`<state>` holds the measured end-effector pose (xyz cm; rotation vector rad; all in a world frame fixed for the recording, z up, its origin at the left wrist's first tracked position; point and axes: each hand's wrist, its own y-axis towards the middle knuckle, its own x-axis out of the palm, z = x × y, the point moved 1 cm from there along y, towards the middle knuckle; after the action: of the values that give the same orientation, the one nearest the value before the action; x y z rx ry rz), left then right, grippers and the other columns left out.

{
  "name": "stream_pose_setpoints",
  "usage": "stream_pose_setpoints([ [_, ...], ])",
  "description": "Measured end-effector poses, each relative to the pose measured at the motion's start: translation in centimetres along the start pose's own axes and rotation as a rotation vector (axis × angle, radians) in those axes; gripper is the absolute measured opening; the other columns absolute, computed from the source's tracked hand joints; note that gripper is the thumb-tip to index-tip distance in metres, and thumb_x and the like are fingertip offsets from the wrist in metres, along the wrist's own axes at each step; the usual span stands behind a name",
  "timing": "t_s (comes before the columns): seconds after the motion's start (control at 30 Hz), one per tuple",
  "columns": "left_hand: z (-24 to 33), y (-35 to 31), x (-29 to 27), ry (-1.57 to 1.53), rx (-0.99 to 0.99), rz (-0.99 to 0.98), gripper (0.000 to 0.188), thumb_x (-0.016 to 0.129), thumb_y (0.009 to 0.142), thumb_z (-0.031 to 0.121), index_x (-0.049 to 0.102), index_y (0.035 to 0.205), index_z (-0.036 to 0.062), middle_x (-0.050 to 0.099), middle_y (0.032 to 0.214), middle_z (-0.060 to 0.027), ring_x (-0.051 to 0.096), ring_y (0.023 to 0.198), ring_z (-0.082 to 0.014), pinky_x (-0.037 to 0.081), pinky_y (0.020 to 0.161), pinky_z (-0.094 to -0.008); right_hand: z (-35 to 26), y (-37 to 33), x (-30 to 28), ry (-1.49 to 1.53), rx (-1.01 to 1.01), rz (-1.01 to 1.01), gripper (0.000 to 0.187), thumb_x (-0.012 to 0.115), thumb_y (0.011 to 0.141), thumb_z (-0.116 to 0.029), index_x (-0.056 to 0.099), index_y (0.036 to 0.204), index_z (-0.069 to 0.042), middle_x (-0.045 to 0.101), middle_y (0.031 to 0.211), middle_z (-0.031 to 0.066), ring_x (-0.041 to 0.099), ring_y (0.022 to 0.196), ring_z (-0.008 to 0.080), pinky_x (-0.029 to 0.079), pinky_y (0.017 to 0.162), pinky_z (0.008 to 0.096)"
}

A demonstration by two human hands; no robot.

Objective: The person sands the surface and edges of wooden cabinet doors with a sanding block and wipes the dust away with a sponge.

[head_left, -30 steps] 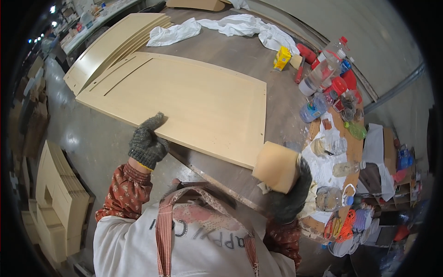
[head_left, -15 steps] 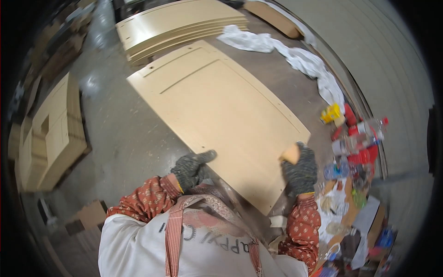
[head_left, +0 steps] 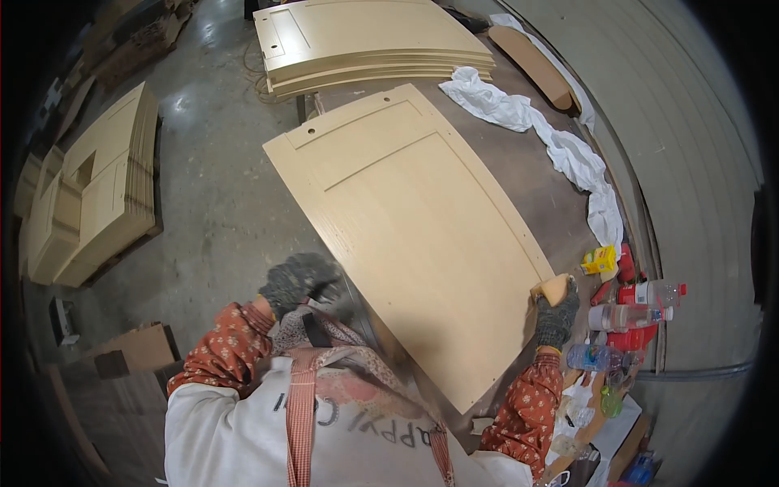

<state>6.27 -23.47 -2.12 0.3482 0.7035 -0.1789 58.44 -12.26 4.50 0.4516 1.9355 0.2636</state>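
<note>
A pale wood-coloured panel (head_left: 430, 243) lies slantwise on the brown work table, with grooves and small holes near its far end. My right hand (head_left: 557, 321), in a dark grey knit glove, is closed round a small orange-tan sponge-like pad (head_left: 554, 288) at the panel's right edge. The left hand (head_left: 299, 284), gloved alike, hangs off the panel's left edge, close to my apron, apart from the panel. Motion smears its fingers, and nothing is visible in it.
Stacked panels (head_left: 381, 61) stand at the far end, and another stack (head_left: 114, 178) sits on the floor at left. A white cloth (head_left: 568, 154) trails along the table's right side. Plastic bottles (head_left: 625, 316) and a yellow packet (head_left: 599, 260) crowd the right edge.
My left hand has come off the panel's edge and moved left. The right hand with the pad stays at the panel's right edge. The view has shifted, so the scene sits lower and further right.
</note>
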Motion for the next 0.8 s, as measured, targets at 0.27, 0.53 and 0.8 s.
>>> stream_pose_setpoints([
  [0.27,-8.0,0.7,-7.3,-1.237,-0.818,0.383,0.028,0.062,0.093,0.022,0.064,0.106,-0.0029,0.07,0.097,-0.0197,0.07,0.08,-0.0287,0.06,0.07,-0.0397,-6.5,1.7,4.8,-0.124,0.013,0.056,0.082,0.083,0.068,-0.021,0.045,0.14,-0.011,0.051,0.131,0.0188,0.05,0.123,0.0351,0.042,0.103,0.0424],
  [0.53,-14.7,1.6,-11.1,-1.252,-0.791,0.491,0.029,0.061,0.095,0.022,0.063,0.108,-0.0035,0.07,0.095,-0.0203,0.069,0.078,-0.028,0.06,0.069,-0.0377,-22.8,9.9,15.1,0.003,-0.215,-0.028,0.076,0.079,0.07,-0.026,0.048,0.136,-0.005,0.054,0.128,0.0195,0.05,0.121,0.0361,0.04,0.105,0.0434],
  [0.8,-15.0,2.4,-11.9,-0.306,-0.322,0.124,0.03,0.047,0.098,0.01,0.06,0.121,-0.0034,0.064,0.122,-0.0153,0.062,0.111,-0.028,0.047,0.1,-0.0375,-34.4,18.8,20.7,0.213,-0.238,-0.188,0.071,0.081,0.072,-0.015,0.049,0.133,0.001,0.055,0.128,0.0183,0.055,0.117,0.0303,0.044,0.102,0.0381],
])
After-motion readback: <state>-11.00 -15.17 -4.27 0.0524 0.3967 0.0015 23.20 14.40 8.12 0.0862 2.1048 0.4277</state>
